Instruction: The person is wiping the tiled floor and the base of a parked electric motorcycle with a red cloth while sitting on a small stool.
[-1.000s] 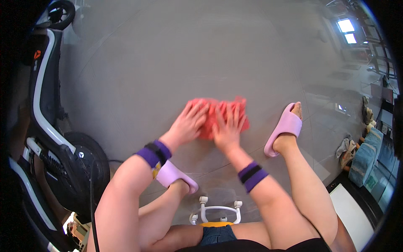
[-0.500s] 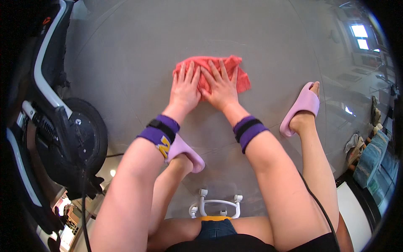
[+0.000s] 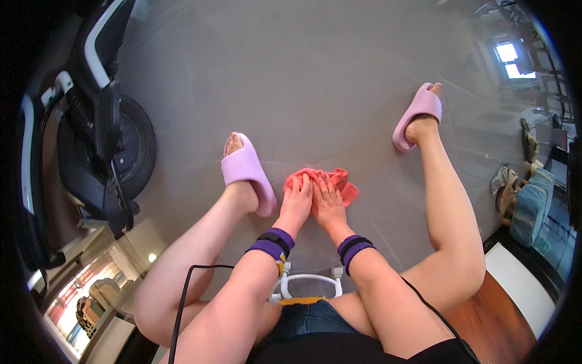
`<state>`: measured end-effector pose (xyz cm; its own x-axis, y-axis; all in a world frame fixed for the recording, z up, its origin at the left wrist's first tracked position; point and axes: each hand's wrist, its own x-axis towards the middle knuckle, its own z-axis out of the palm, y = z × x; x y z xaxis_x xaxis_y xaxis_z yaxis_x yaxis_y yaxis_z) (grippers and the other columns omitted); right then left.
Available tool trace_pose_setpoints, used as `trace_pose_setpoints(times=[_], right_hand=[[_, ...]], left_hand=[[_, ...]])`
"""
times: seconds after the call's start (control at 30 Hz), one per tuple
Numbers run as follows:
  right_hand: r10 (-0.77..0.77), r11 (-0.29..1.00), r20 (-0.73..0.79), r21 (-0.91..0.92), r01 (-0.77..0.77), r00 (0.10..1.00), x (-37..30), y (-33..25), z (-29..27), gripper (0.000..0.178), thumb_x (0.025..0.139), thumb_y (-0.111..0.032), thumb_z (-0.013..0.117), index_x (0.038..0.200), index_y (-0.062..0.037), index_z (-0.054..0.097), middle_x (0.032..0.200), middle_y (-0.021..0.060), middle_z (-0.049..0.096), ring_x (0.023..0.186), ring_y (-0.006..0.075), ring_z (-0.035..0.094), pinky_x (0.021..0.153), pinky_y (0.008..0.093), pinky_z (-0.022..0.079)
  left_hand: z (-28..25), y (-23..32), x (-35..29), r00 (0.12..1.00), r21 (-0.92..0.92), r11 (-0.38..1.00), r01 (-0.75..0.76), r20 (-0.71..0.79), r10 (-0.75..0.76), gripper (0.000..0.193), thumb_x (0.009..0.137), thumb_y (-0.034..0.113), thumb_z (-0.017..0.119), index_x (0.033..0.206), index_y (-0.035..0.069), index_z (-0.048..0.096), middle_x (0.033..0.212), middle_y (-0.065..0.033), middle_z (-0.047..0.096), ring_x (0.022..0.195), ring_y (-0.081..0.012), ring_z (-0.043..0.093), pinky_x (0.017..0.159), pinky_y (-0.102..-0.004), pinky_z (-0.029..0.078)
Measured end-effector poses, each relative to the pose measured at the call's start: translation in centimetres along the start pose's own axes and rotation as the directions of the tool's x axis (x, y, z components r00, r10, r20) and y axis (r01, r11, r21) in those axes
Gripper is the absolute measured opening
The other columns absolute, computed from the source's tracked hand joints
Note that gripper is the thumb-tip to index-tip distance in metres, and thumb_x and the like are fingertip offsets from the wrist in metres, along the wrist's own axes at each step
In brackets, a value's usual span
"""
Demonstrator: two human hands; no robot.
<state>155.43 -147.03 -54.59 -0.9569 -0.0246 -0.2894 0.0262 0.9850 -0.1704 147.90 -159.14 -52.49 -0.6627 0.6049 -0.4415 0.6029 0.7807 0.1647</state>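
A coral-red cloth (image 3: 350, 193) lies bunched on the grey tiled floor between my two feet. My left hand (image 3: 296, 200) presses on its left part, fingers stretched forward over the fabric. Close beside it, my right hand (image 3: 329, 203) lies on the middle of the cloth, fingers extended and slightly apart. The cloth's right end sticks out past my right fingers. What is under my palms is hidden. Each wrist wears a purple band (image 3: 273, 244) with a black strap.
My feet wear pink slippers (image 3: 247, 170), one left of the cloth, one farther off to the right. A black wheeled machine (image 3: 130, 145) stands at the left. Beneath me is a low seat with a white caster frame (image 3: 309, 278). Shoes (image 3: 507, 191) and blue fabric (image 3: 533, 206) are at the right.
Both hands have drawn the cloth across the floor toward me, and it is now more bunched. The hands are closer together. My left slipper now shows fully, left of the cloth.
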Motion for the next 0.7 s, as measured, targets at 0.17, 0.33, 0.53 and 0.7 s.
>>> trace_pose_setpoints(times=[0.17, 0.33, 0.53, 0.7], right_hand=[[-0.008, 0.983, -0.047, 0.185, 0.016, 0.999, -0.5, -0.4, -3.0, 0.044, 0.091, -0.017, 0.054, 0.135, -0.0107, 0.054, 0.132, 0.0061, 0.057, 0.117, 0.0302, 0.055, 0.088, 0.0443, 0.052], [0.039, 0.854, -0.016, 0.519, -0.025, 0.999, 0.2, -1.7, -9.9, 0.048, 0.085, -0.006, 0.052, 0.132, -0.0097, 0.057, 0.117, 0.0167, 0.065, 0.105, 0.0310, 0.065, 0.090, 0.0435, 0.052], [0.106, 0.596, -0.065, 0.803, -0.011, 0.992, 2.7, -0.4, -16.8, 0.047, 0.085, -0.016, 0.055, 0.130, -0.0076, 0.059, 0.103, 0.0160, 0.072, 0.083, 0.0293, 0.071, 0.074, 0.0388, 0.057], [0.102, 0.406, 0.002, 0.913, -0.043, 0.995, 3.0, -1.8, -19.6, 0.041, 0.087, -0.017, 0.057, 0.127, -0.0070, 0.063, 0.101, 0.0120, 0.073, 0.078, 0.0211, 0.071, 0.066, 0.0344, 0.057]], left_hand=[[-1.6, 0.0, -2.3, 0.985, -0.254, 0.967, 0.002, -0.167, -0.046, 0.026, 0.087, 0.015, 0.058, 0.112, 0.012, 0.065, 0.113, -0.0072, 0.060, 0.107, -0.0319, 0.058, 0.084, -0.0426, 0.057], [-8.4, -2.9, -4.5, 0.958, -0.118, 0.992, -0.044, -0.286, 0.008, 0.023, 0.083, 0.013, 0.062, 0.104, 0.016, 0.071, 0.106, -0.0047, 0.063, 0.106, -0.0272, 0.059, 0.084, -0.0385, 0.055], [-16.6, -3.9, -4.2, 0.895, -0.099, 0.990, -0.096, -0.444, 0.043, 0.029, 0.080, 0.005, 0.063, 0.106, 0.016, 0.071, 0.106, -0.0033, 0.065, 0.106, -0.0256, 0.059, 0.088, -0.0356, 0.054], [-20.9, -4.2, -5.4, 0.932, -0.024, 1.000, -0.019, -0.363, 0.009, 0.028, 0.084, 0.008, 0.060, 0.107, 0.018, 0.071, 0.109, -0.0001, 0.065, 0.112, -0.0234, 0.057, 0.093, -0.0379, 0.052]])
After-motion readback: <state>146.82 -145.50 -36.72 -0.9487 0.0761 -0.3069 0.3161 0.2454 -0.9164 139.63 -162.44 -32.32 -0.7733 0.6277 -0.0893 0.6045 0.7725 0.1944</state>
